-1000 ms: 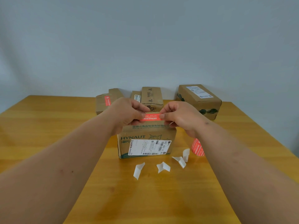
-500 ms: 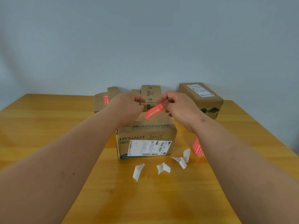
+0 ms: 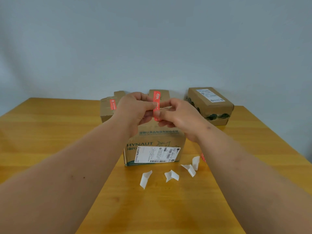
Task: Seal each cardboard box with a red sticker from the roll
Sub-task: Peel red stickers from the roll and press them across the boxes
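Peel step: left hand [image 3: 135, 110] & right hand [image 3: 179, 115] both pinch the red sticker [image 3: 156, 105] upright, directly above the HYNAUT box [image 3: 155, 142]; next, prob. lower it flat across box's top seam.

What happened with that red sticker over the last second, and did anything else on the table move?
The red sticker turned from lying flat between both hands to standing upright above the HYNAUT box. The left hand let go briefly, then pinched it again; the right hand kept hold throughout. The white backing scraps, the other boxes and the table stayed put.
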The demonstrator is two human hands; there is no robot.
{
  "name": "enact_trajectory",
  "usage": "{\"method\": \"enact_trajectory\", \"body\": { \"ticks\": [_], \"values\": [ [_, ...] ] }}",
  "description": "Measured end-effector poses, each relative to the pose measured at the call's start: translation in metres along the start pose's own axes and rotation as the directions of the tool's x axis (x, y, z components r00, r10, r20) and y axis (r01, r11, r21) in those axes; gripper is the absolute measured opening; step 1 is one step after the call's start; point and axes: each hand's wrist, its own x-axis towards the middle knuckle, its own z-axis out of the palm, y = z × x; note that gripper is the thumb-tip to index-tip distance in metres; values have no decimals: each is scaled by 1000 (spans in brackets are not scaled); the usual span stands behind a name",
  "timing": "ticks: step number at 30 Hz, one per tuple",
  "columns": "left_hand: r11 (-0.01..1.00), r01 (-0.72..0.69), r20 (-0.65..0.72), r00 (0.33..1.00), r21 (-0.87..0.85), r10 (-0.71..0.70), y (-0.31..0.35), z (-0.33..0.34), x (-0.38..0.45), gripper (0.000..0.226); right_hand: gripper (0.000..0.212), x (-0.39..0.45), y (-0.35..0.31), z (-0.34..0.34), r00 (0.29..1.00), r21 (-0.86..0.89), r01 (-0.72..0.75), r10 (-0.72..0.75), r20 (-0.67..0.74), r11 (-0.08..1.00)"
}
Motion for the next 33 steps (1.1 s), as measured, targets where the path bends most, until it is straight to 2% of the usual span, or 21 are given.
{"method": "enact_trajectory", "body": {
  "ticks": [2, 4, 8, 10, 13, 17, 19, 22, 24, 30, 33],
  "values": [
    [995, 36, -2, 999, -89, -36, 1, 1, -1, 14, 19, 2, 0, 0, 999, 95, -9, 13, -42, 995],
    [986, 65, 4, 998, -155, -65, 1, 1, -1, 13, 15, 4, -2, -3, 995, 166, -17, 33, -94, 986],
    [988, 57, -3, 998, -145, -58, 1, 2, -2, 13, 13, 4, -6, -5, 996, 49, 3, 1, -87, 999],
    [996, 21, -19, 1000, -81, -23, 0, 0, -2, 13, 16, 4, -8, -4, 996, -30, 31, -33, -79, 999],
    [988, -51, -80, 995, 145, 63, -5, -4, 2, 11, 17, 6, -8, -2, 994, -130, 45, -58, -93, 990],
    [944, -42, -74, 995, 326, 69, -11, -7, 6, 11, 18, 12, 0, 1, 995, -228, 11, -33, -95, 974],
    [871, -69, -46, 993, 487, 105, -16, -7, 7, 12, 14, 16, 5, 2, 995, -298, -10, -19, -94, 954],
    [697, -143, 29, 984, 703, 173, -18, -8, 8, 15, 9, 20, 10, 4, 996, -355, -40, 11, -84, 934],
    [633, -152, 58, 984, 759, 166, -17, -9, 9, 15, 8, 22, 11, 4, 998, -414, -36, 9, -68, 910],
    [524, -146, 103, 989, 839, 110, -16, -6, 16, 11, 14, 27, 11, 6, 999, -550, -17, -9, -46, 835],
    [406, -168, 133, 985, 898, 114, -16, -3, 20, 10, 13, 28, 10, 7, 999, -581, -27, 7, -37, 813]
  ]
}}
